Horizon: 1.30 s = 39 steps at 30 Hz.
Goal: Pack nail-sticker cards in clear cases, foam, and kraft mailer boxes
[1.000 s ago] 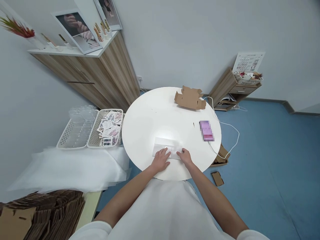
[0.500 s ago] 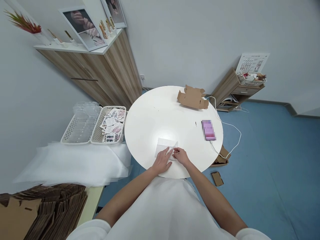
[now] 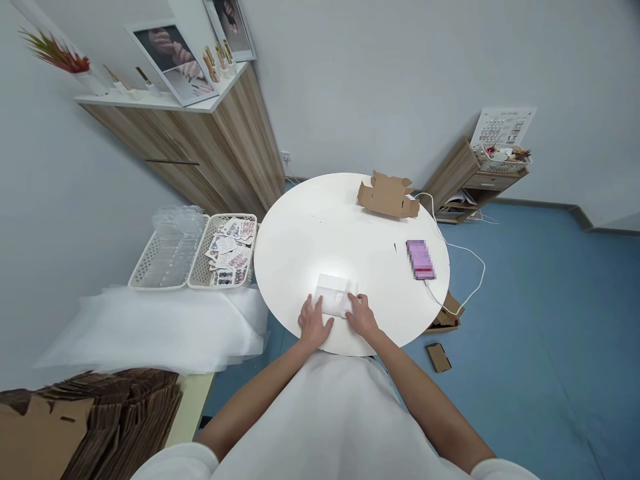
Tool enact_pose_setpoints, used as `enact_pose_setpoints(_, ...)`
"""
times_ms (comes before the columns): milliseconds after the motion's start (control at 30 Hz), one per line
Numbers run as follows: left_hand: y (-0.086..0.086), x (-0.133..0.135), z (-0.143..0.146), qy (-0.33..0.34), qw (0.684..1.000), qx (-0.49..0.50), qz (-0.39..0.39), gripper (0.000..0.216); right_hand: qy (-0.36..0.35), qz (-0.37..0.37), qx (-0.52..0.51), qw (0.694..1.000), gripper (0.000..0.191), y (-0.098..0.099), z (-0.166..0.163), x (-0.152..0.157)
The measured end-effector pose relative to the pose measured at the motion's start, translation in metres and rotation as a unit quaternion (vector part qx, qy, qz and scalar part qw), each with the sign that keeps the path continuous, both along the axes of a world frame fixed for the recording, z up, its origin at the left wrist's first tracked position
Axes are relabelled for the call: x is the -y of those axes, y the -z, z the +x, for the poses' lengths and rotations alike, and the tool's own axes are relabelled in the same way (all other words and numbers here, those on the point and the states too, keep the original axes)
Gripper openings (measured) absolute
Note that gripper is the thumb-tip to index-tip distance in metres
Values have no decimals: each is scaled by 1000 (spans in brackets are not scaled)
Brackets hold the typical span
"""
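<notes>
A small folded white sheet lies near the front edge of the round white table. My left hand rests flat on the sheet's left end with its fingers spread. My right hand presses on the sheet's right end, fingers stretched out over it. Both hands touch the sheet and lie a short way apart.
A half-folded cardboard box sits at the table's far side, and a phone on a white cable lies to the right. Left of the table stand two white baskets, white foam sheets and stacked flat cardboard.
The long white strip has been folded over into a shorter, thicker packet. My right hand brought the right end leftward, and both hands now press it flat.
</notes>
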<state>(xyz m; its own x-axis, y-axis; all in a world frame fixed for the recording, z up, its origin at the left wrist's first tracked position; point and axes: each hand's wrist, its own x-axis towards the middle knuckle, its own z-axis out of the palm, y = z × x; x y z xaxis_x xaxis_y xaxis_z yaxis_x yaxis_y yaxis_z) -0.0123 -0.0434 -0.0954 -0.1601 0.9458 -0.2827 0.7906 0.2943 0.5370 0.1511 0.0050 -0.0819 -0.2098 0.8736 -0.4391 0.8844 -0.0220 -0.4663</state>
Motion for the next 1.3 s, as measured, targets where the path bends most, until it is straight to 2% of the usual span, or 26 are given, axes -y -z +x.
enact_pose_setpoints(33,2,1,-4,-71,997,26,-25,66,0,-1,-1,1000,59,0,-4,-2)
enact_pose_setpoints(100,7,0,-13,-167,979,102,-56,72,-1,-2,-11,1000,58,0,-11,-7)
enact_pose_setpoints(233,15,-9,-26,-289,923,245,-62,81,-10,-3,-45,999,58,1,-25,-15)
enact_pose_setpoints(300,17,-16,-31,-340,898,272,-62,82,-17,-4,-55,998,59,2,-30,-16)
enact_pose_setpoints(367,17,-21,-36,-354,890,281,-55,72,-20,-4,-61,998,59,3,-34,-16)
enact_pose_setpoints(567,8,-30,-51,-237,922,305,-33,23,1,0,-66,998,59,5,-40,-13)
enact_pose_setpoints(667,0,-35,-52,-199,930,307,-26,14,18,8,-66,998,59,5,-46,-10)
enact_pose_setpoints(733,-5,-37,-49,-141,948,285,-18,12,24,15,-70,997,60,7,-54,-6)
enact_pose_setpoints(833,-10,-39,-41,-38,975,220,-10,9,28,23,-77,996,58,10,-65,0)
enact_pose_setpoints(967,-10,-37,-34,60,986,158,-8,12,45,22,-106,993,55,10,-69,5)
enact_pose_setpoints(1133,-8,-25,-35,177,981,79,29,25,93,8,-178,980,41,6,-67,3)
enact_pose_setpoints(1233,-7,-12,-40,253,965,37,58,41,128,1,-137,982,39,7,-72,0)
enact_pose_setpoints(1300,-6,-6,-46,277,957,29,75,46,143,3,-112,983,38,9,-76,0)
